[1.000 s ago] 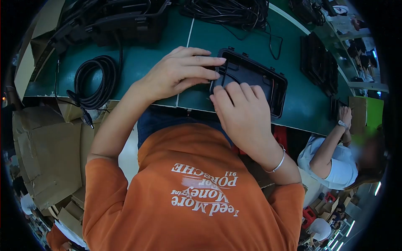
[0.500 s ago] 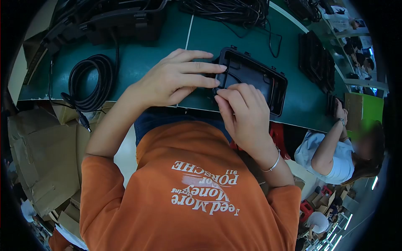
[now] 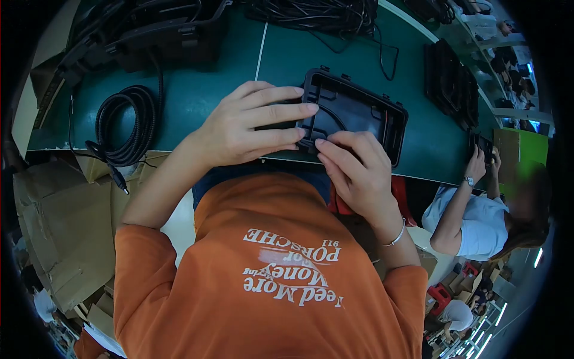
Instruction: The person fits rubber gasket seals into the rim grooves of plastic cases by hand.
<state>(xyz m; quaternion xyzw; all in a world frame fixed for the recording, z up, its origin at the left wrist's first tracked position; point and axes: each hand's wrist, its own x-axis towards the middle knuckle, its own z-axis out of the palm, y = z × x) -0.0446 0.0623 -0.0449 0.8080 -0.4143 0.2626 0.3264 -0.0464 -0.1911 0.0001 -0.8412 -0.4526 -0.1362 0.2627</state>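
On the green bench [image 3: 197, 90], at its near edge in front of the person, an open black plastic case [image 3: 362, 119] lies with its hollow side up, a thin black cable [image 3: 336, 115] curving inside. The left hand [image 3: 236, 128] is open, fingers spread, their tips on the case's left wall. The right hand [image 3: 362, 173] has its fingers curled at the near left corner, thumb close to forefinger; whether they pinch anything cannot be told. A bracelet [image 3: 396, 234] circles that wrist. Left of the hands sits a coiled black cable [image 3: 103, 128], its connector [image 3: 118, 179] hanging past the bench edge. Beyond, larger black cases [image 3: 173, 39] fill the far left and a tangled cable bundle [image 3: 317, 18] lies behind the open case, a loose loop reaching toward it. Farther right are more black cases [image 3: 445, 84], then a co-worker [image 3: 466, 218] holding a dark item [image 3: 481, 142] beside a brown and green box [image 3: 508, 149]. Cardboard [image 3: 66, 221] stands below the bench at left. Upside down on the orange shirt [image 3: 263, 221], white print reads "Need More Money", "For PORSCHE" and "911"; one small word is too unclear to read.
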